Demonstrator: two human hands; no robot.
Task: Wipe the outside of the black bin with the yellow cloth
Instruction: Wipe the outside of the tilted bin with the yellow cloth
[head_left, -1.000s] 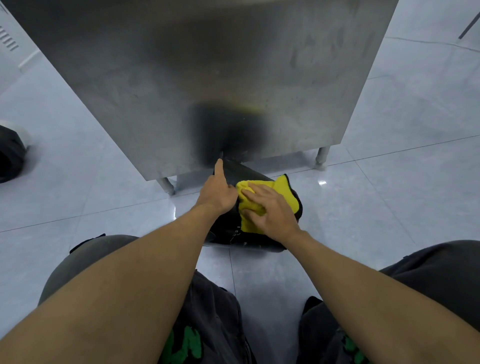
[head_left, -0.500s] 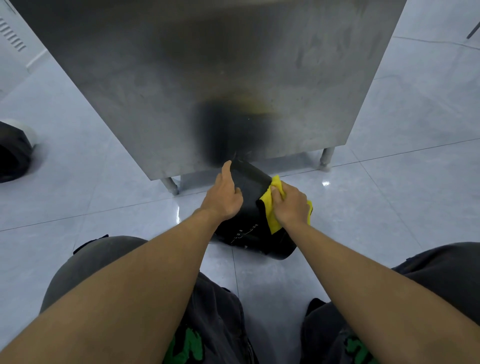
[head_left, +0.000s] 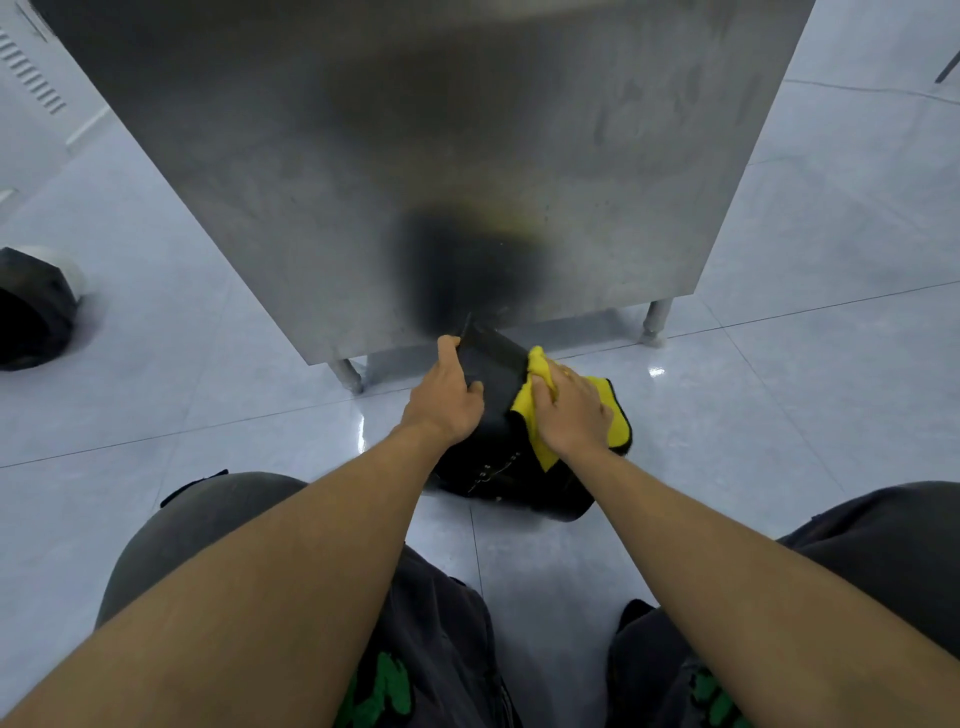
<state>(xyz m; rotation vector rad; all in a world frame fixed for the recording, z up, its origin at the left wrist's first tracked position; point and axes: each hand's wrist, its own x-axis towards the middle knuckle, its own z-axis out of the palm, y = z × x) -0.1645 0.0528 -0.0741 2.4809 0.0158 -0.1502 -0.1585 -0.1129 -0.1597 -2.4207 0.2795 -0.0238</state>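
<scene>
The black bin (head_left: 498, 384) lies tipped on its side on the tiled floor, right against the foot of a steel cabinet. My left hand (head_left: 449, 397) grips the bin's left edge and holds it steady. My right hand (head_left: 569, 413) presses the yellow cloth (head_left: 615, 423) flat against the bin's right side, fingers spread over it. Part of the cloth sticks out above and below that hand. The bin's far end is hidden under the cabinet's edge.
A large stainless steel cabinet (head_left: 415, 156) on short legs (head_left: 655, 319) fills the space directly ahead. Another dark bin (head_left: 31, 306) stands at the far left. My knees in dark trousers (head_left: 218, 514) flank the bin on the pale tiled floor (head_left: 805, 395).
My right hand has slid the yellow cloth from the bin's upper face over to its right side. The left hand has stayed on the bin's left edge, thumb shifting slightly.
</scene>
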